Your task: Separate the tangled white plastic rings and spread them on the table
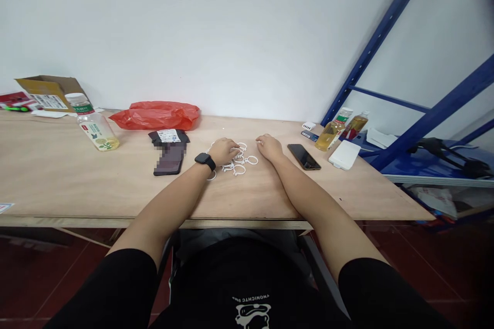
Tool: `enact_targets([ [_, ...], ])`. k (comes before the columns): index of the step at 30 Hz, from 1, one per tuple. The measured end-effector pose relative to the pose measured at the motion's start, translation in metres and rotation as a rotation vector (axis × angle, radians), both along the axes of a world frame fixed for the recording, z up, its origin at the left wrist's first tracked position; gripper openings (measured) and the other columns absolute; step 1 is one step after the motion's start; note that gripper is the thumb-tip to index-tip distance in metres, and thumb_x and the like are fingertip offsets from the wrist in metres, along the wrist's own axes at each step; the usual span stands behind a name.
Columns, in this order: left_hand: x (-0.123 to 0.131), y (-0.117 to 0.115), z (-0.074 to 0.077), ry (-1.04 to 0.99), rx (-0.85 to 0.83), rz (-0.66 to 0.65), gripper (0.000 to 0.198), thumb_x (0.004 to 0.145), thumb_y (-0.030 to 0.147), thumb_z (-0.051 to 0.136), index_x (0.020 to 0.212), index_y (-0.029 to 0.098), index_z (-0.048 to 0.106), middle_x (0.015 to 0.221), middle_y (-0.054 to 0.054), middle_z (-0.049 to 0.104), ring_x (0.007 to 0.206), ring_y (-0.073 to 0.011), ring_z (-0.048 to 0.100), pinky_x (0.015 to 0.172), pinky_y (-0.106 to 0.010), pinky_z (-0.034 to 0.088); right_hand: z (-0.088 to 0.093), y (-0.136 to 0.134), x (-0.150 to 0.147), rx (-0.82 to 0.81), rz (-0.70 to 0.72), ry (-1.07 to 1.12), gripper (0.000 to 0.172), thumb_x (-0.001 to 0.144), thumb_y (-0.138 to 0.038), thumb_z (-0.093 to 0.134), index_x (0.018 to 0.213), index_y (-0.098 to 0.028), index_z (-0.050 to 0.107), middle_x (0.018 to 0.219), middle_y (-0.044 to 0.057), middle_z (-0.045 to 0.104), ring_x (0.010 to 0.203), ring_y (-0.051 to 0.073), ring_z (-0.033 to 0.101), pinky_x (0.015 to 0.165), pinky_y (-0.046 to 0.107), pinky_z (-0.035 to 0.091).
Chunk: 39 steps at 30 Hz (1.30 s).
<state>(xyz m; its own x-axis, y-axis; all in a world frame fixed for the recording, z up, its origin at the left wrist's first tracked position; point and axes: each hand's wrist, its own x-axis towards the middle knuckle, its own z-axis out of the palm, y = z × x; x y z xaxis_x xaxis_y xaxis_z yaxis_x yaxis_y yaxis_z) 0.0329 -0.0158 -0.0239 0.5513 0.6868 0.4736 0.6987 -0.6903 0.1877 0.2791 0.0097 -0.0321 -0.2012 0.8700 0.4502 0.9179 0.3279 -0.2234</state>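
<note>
A loose pile of white plastic rings (239,169) with small tabs lies on the wooden table in front of me. My left hand (223,151), with a black watch on its wrist, rests over the left part of the pile. Its fingers reach across the rings and look apart, with no ring visibly gripped; the hand hides some of them. To the right of the pile, my right hand (269,147) lies on the tabletop, fingers loosely bent and holding nothing that I can see.
A phone (304,157), a white case (345,155) and drink bottles (331,133) are on the right, by a blue metal rack (405,108). Leftward lie a dark pouch (170,157), a red plastic bag (156,115), another bottle (96,128) and a cardboard box (52,93).
</note>
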Motion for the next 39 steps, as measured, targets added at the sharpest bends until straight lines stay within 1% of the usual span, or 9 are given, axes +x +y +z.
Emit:
enact_targets([
  [4, -0.001, -0.001, 0.001, 0.002, 0.021, 0.001, 0.025, 0.089, 0.032, 0.058, 0.101, 0.019, 0.075, 0.104, -0.01, 0.073, 0.096, -0.0249, 0.065, 0.091, -0.041, 0.049, 0.002, -0.006, -0.017, -0.044, 0.193, -0.118, 0.027, 0.088, -0.02, 0.057, 0.107, -0.029, 0.074, 0.112, 0.007, 0.064, 0.092, 0.022, 0.063, 0.075, 0.031, 0.048],
  [8, -0.002, -0.001, 0.002, -0.016, 0.023, 0.013, 0.026, 0.089, 0.034, 0.058, 0.102, 0.019, 0.075, 0.104, -0.009, 0.073, 0.098, -0.025, 0.064, 0.091, -0.04, 0.048, 0.005, -0.011, -0.025, -0.093, 0.192, -0.133, 0.017, 0.09, -0.027, 0.06, 0.095, -0.027, 0.076, 0.109, 0.006, 0.063, 0.092, 0.021, 0.062, 0.074, 0.03, 0.047],
  [11, -0.001, -0.002, 0.004, -0.013, 0.017, 0.014, 0.026, 0.089, 0.034, 0.059, 0.104, 0.019, 0.074, 0.106, -0.009, 0.073, 0.099, -0.0251, 0.064, 0.092, -0.04, 0.048, 0.008, -0.015, -0.026, -0.107, 0.216, -0.119, 0.014, 0.09, -0.025, 0.059, 0.093, -0.023, 0.073, 0.109, 0.007, 0.062, 0.094, 0.02, 0.061, 0.077, 0.029, 0.045],
  [16, -0.001, -0.004, 0.009, -0.07, 0.026, 0.039, 0.027, 0.088, 0.032, 0.061, 0.108, 0.018, 0.073, 0.107, -0.01, 0.073, 0.099, -0.0259, 0.064, 0.092, -0.041, 0.047, 0.013, -0.025, -0.037, -0.013, 0.312, 0.097, 0.015, 0.092, -0.022, 0.053, 0.093, -0.019, 0.068, 0.1, 0.007, 0.063, 0.095, 0.019, 0.059, 0.081, 0.029, 0.044],
  [20, 0.0, -0.007, 0.012, -0.213, 0.0, 0.057, 0.025, 0.088, 0.031, 0.063, 0.107, 0.018, 0.072, 0.101, -0.008, 0.074, 0.094, -0.0236, 0.065, 0.09, -0.038, 0.049, 0.015, -0.032, -0.05, 0.013, 0.42, 0.303, 0.012, 0.089, -0.024, 0.056, 0.085, -0.018, 0.067, 0.088, 0.005, 0.064, 0.083, 0.017, 0.058, 0.077, 0.028, 0.044],
  [24, 0.002, -0.009, 0.014, -0.349, -0.021, 0.043, 0.02, 0.086, 0.029, 0.066, 0.101, 0.019, 0.073, 0.095, -0.006, 0.075, 0.09, -0.021, 0.066, 0.087, -0.036, 0.051, 0.014, -0.034, -0.054, -0.044, 0.381, 0.458, 0.015, 0.086, -0.031, 0.06, 0.085, -0.019, 0.069, 0.079, 0.002, 0.067, 0.068, 0.014, 0.056, 0.068, 0.026, 0.044],
  [28, 0.004, -0.011, 0.015, -0.422, -0.043, 0.022, 0.015, 0.084, 0.027, 0.07, 0.096, 0.018, 0.073, 0.09, -0.006, 0.075, 0.085, -0.0199, 0.067, 0.081, -0.034, 0.052, 0.013, -0.034, -0.053, -0.044, 0.336, 0.549, 0.022, 0.083, -0.032, 0.064, 0.101, -0.019, 0.071, 0.08, 0.001, 0.07, 0.062, 0.012, 0.056, 0.065, 0.026, 0.046],
  [33, 0.003, -0.014, 0.017, -0.5, -0.061, 0.01, 0.013, 0.084, 0.029, 0.07, 0.089, 0.018, 0.074, 0.087, -0.006, 0.076, 0.081, -0.0187, 0.068, 0.077, -0.031, 0.052, 0.015, -0.035, -0.052, 0.037, 0.376, 0.46, 0.025, 0.088, -0.03, 0.061, 0.108, -0.022, 0.073, 0.097, 0.004, 0.075, 0.072, 0.015, 0.064, 0.073, 0.028, 0.05],
  [39, 0.001, -0.012, 0.016, -0.407, -0.043, -0.004, 0.016, 0.088, 0.032, 0.066, 0.088, 0.021, 0.076, 0.085, -0.005, 0.075, 0.081, -0.0195, 0.067, 0.077, -0.032, 0.051, 0.019, -0.037, -0.047, 0.114, 0.417, 0.265, 0.022, 0.093, -0.029, 0.057, 0.105, -0.023, 0.074, 0.101, 0.005, 0.075, 0.091, 0.019, 0.068, 0.082, 0.029, 0.049],
])
